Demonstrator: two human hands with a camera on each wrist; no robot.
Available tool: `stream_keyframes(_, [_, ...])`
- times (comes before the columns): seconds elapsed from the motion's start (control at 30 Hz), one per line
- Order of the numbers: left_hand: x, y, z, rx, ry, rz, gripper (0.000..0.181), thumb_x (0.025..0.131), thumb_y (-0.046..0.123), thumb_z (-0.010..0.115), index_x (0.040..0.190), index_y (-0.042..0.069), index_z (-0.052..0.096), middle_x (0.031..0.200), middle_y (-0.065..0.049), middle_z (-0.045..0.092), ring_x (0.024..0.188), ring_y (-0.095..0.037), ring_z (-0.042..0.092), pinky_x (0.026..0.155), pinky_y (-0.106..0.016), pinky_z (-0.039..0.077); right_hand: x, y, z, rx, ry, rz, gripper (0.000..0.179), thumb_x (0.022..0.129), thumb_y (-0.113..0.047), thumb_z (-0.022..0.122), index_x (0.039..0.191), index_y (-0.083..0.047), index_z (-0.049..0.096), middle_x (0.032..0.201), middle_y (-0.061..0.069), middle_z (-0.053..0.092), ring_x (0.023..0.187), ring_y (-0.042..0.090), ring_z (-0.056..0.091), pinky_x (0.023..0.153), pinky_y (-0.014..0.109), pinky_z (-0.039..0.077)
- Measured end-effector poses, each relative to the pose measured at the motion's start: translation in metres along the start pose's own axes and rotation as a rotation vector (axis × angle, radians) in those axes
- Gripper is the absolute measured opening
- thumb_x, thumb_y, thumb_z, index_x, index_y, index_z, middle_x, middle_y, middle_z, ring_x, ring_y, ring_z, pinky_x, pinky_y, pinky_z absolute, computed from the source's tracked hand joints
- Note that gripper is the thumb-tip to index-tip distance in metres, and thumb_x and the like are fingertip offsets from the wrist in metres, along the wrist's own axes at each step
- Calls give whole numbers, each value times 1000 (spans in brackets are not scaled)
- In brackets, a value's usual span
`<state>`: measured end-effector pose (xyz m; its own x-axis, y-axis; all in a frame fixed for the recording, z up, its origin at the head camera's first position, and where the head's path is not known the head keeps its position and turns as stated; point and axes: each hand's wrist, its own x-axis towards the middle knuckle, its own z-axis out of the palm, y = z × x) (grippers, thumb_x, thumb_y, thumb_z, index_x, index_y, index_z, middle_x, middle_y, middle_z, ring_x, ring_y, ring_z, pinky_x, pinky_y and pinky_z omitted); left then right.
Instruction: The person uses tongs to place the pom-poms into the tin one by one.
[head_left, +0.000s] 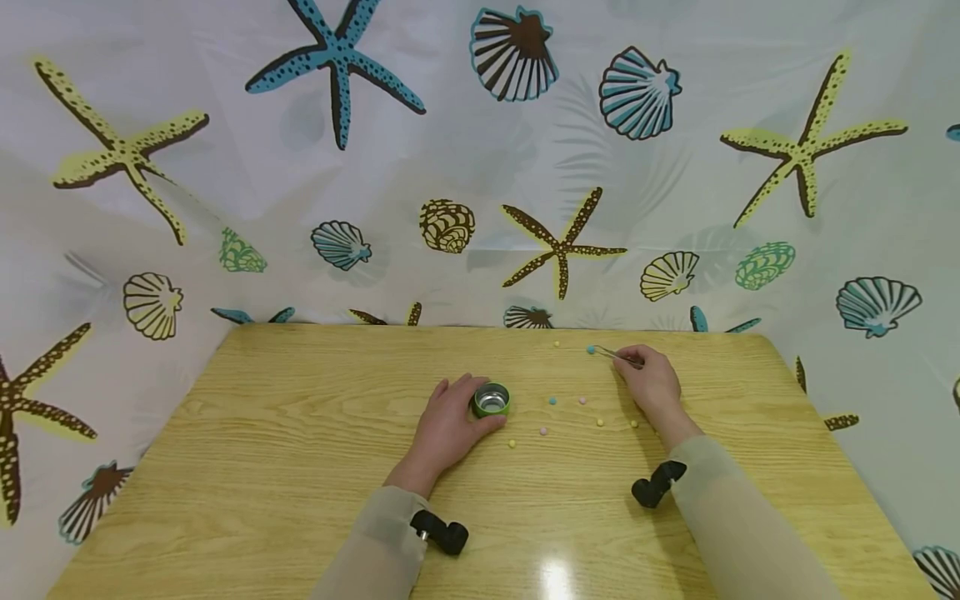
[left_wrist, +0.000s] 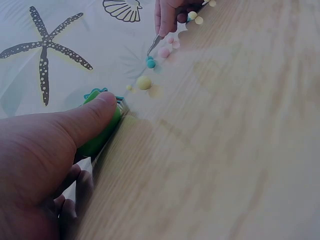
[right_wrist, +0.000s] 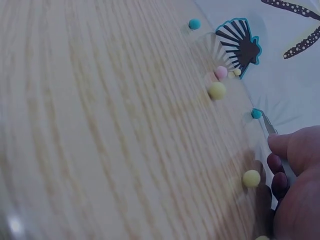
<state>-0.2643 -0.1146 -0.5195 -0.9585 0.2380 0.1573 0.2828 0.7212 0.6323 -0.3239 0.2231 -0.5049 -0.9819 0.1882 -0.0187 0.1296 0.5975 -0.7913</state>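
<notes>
My left hand (head_left: pixel 448 427) grips a small green cup (head_left: pixel 491 412) with a shiny metal inside, which stands upright on the table. In the left wrist view the thumb (left_wrist: pixel 95 122) lies along the cup's green side. My right hand (head_left: pixel 652 385) holds metal tweezers (head_left: pixel 619 357), pointing left toward the back of the table. Right at the tweezer tips is a small blue ball (head_left: pixel 591 350), seen also in the right wrist view as a blue ball (right_wrist: pixel 256 114). Part of the tweezers is hidden by the right hand's fingers.
Between the hands lie a blue ball (head_left: pixel 552 401), pink balls (head_left: pixel 582 401) and several yellow balls (head_left: pixel 600 422). One yellow ball (head_left: pixel 557 343) sits near the back edge. The wooden table (head_left: pixel 300 400) meets a curtain (head_left: pixel 420 167) printed with shells and starfish.
</notes>
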Motion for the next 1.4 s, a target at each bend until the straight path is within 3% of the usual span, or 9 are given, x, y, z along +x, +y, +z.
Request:
stream_keyframes(0.4, [-1,1,-1,-3,10,11,63,98,33,89,148,3,65,152,-18,65,156,-39,46,137,-54,18,0,1,1,-15,12,-7,32,113,-26,66,136,-4,73,138,20,71,130,40,64,114,56,49])
stream_keyframes(0.9, [-2,1,-1,3,11,10,63,98,34,88,148,3,65,152,-17,65,156,-38,47,137,-53,18,-7,0,-6,84,5,-14,32,114,-23,65,137,-3,72,138,20,69,127,37,63,105,50,54])
stream_keyframes(1.4, [-2,1,-2,4,15,18,63,98,34,88,148,3,65,152,-18,65,155,-39,47,137,-54,18,-36,-25,-9,136,-19,-133,31,113,-25,68,135,-3,73,135,18,72,126,35,66,107,50,56])
